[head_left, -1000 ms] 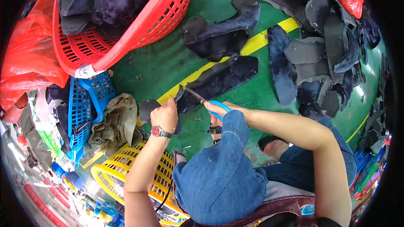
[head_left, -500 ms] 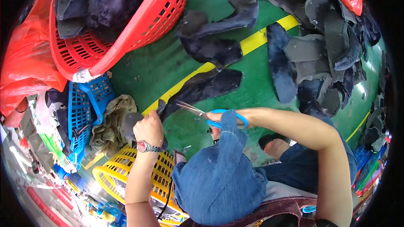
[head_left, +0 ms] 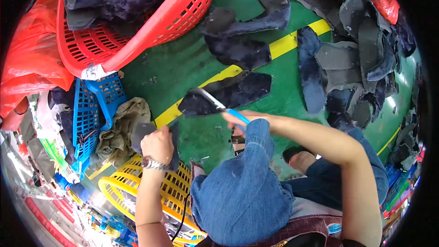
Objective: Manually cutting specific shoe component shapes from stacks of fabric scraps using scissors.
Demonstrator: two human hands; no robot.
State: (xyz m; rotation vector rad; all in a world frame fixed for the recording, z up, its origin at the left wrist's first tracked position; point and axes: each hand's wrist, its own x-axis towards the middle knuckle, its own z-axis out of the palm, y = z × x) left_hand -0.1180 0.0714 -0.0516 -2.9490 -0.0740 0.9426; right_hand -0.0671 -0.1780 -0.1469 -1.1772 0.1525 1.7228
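My left hand [head_left: 157, 147], with a watch on its wrist, is closed around a dark grey and navy plush fabric piece [head_left: 174, 153] above the yellow basket [head_left: 132, 178]. My right hand [head_left: 237, 120] grips a pair of scissors [head_left: 211, 99] with blue handles. Their blades look together and point up and left, over a long dark plush offcut [head_left: 238, 92] on the floor; whether they touch it I cannot tell. Part of the right hand's fingers is hidden behind the denim cap [head_left: 238, 196] in front of me.
A red basket [head_left: 151, 32] full of dark fabric stands at the upper left. Beside it are a blue basket [head_left: 87, 114], a crumpled olive cloth [head_left: 120, 130] and a red plastic bag [head_left: 36, 59]. Fabric pieces [head_left: 340, 66] lie heaped at right, across the green floor with its yellow line [head_left: 283, 46].
The scissors have swung upward and their blades have come together. My left hand has drawn slightly down and left with its fabric, now apart from the offcut on the floor.
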